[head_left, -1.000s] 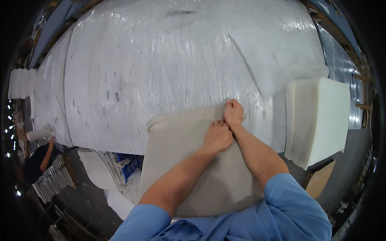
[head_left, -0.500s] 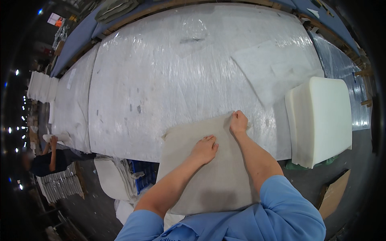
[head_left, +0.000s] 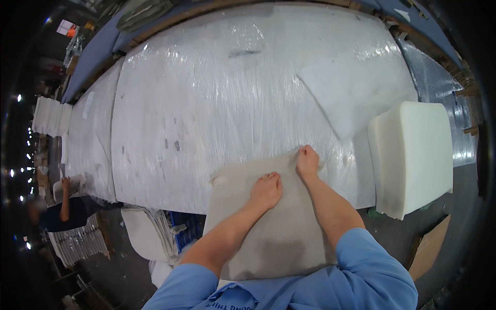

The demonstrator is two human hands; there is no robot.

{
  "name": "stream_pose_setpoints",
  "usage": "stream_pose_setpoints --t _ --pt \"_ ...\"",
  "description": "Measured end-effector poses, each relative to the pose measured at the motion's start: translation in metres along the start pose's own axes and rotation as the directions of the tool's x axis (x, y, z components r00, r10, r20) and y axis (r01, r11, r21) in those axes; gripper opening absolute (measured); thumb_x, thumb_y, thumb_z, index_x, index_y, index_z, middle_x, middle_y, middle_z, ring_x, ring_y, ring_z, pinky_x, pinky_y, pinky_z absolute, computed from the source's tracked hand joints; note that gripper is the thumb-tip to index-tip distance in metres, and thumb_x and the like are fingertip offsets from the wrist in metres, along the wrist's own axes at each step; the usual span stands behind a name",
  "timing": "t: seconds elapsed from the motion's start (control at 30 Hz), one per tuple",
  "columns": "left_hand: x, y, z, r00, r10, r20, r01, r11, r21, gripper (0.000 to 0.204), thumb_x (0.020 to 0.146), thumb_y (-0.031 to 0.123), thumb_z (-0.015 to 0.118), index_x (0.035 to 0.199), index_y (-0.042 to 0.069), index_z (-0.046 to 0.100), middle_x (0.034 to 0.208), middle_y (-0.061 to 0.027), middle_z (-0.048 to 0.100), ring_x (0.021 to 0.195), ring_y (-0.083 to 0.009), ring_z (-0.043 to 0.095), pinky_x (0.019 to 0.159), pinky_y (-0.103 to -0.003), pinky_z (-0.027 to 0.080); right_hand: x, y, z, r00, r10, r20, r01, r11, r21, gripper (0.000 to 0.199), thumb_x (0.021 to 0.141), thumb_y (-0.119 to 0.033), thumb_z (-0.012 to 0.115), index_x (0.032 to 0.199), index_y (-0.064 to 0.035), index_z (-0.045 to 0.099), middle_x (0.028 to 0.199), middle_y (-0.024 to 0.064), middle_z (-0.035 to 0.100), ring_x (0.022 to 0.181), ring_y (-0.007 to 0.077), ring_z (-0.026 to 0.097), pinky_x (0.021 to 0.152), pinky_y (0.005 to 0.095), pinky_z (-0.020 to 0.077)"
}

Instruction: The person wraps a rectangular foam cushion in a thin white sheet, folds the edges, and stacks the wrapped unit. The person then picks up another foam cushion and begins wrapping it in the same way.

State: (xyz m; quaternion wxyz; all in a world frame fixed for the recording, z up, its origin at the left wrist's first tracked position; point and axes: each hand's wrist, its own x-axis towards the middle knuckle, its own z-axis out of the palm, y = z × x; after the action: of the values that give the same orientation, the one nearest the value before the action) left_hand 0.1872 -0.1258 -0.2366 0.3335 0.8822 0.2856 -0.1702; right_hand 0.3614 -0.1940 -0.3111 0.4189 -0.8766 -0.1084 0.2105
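Note:
A beige fabric-covered cushion (head_left: 279, 235) lies in front of me, its near end against my body and its far part on the plastic-covered table. My left hand (head_left: 266, 190) rests palm down on top of the fabric, fingers laid along it and holding nothing. At the far right corner, my right hand (head_left: 308, 160) is closed on the edge of the cushion cover. The pinched cloth is mostly hidden by the fingers.
Clear plastic wrap covers the wide table (head_left: 206, 103). A stack of white foam pads (head_left: 418, 155) stands at its right end; more pads (head_left: 144, 235) are at lower left. Far left, another person (head_left: 64, 212) handles a pale piece. A cardboard sheet (head_left: 430, 248) leans at lower right.
My left hand's fingers have drawn in a little on the fabric. The right hand keeps its hold at the corner. The view has shifted slightly.

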Motion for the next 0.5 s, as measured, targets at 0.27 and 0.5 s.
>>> stream_pose_setpoints --t 0.27,0.5 --pt "-0.02 -0.009 -0.033 0.998 -0.048 -0.04 0.04 0.984 -0.174 0.051 0.1 0.028 0.052 0.145 0.003 0.053 0.149 -0.0178 0.056 0.135 -0.0351 0.054 0.114 -0.043 0.042 0.002 -0.025 -0.096 0.881 0.096 0.463 -0.167 0.979 0.115 0.021 0.103 -0.02 0.058 0.111 -0.0058 0.07 0.096 0.005 0.071 0.082 0.0138 0.07 0.064 0.0322 0.0558" --pt "-0.165 -0.107 -0.13 0.981 -0.09 0.17 0.124 0.972 -0.199 0.058 0.099 0.036 0.065 0.146 0.003 0.055 0.148 -0.019 0.058 0.134 -0.0309 0.058 0.112 -0.038 0.045 -0.115 0.002 -0.276 0.882 -0.066 0.467 -0.024 0.983 0.184 0.032 0.105 -0.028 0.059 0.121 -0.0035 0.072 0.107 0.0051 0.073 0.095 0.0142 0.069 0.079 0.0294 0.0542"
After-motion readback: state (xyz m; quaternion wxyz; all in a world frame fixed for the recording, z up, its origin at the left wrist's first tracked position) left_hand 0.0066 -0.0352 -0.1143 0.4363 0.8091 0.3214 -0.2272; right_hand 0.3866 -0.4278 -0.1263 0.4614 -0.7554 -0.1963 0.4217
